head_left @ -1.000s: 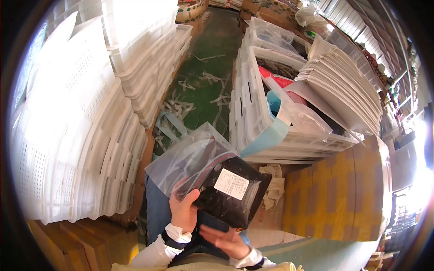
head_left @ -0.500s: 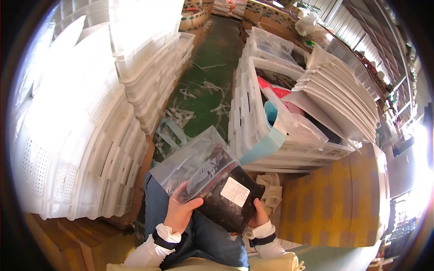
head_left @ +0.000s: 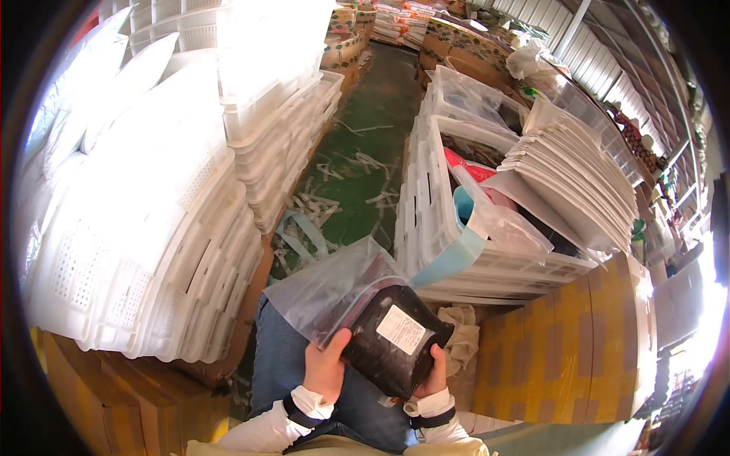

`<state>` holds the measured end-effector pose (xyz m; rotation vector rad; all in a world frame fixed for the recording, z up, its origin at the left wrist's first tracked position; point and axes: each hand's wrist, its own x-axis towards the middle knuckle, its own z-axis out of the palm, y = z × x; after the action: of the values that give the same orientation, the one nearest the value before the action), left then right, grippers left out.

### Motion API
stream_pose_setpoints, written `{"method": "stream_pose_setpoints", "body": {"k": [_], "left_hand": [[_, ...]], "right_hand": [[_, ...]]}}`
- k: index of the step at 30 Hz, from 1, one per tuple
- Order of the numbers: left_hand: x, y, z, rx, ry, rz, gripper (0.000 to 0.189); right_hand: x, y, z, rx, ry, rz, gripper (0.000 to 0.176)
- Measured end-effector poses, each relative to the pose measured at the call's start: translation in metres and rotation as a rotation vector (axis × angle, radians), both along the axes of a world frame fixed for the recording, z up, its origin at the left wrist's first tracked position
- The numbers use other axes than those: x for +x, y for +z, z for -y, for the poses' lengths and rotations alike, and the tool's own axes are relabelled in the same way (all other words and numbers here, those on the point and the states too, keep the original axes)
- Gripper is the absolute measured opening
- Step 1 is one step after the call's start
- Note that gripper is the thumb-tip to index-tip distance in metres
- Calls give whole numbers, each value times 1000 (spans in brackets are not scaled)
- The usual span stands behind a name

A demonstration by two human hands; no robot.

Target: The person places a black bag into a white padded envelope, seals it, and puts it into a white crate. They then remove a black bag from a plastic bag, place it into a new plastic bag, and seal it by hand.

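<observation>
Above my lap I hold a clear plastic zip bag with dark contents packed in its near part. A white printed label sits on the dark, filled part. The far part of the bag is slack and see-through. My left hand grips the left edge, thumb on top near the zip line. At the right lower edge, my right hand pinches the bag with the thumb in front. The fingers behind the bag are hidden on both sides.
White crates stand stacked on the left, and more crates on the right hold plastic bags and a pile of white sheets. Taped cardboard boxes stand close at right. Strips of scrap litter the green floor.
My left hand has shifted from beneath the slack part to the bag's left edge, its thumb now on top. The bag sits slightly lower and further right. The whole view has tilted a little.
</observation>
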<state>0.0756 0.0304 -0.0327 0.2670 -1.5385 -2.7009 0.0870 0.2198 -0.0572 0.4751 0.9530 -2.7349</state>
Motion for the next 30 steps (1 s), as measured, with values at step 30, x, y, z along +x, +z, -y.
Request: {"method": "stream_pose_setpoints", "body": {"k": [30], "left_hand": [[-7,13,30,371,-217,251,50]], "right_hand": [[9,25,-78,184,1088,22,49]]}}
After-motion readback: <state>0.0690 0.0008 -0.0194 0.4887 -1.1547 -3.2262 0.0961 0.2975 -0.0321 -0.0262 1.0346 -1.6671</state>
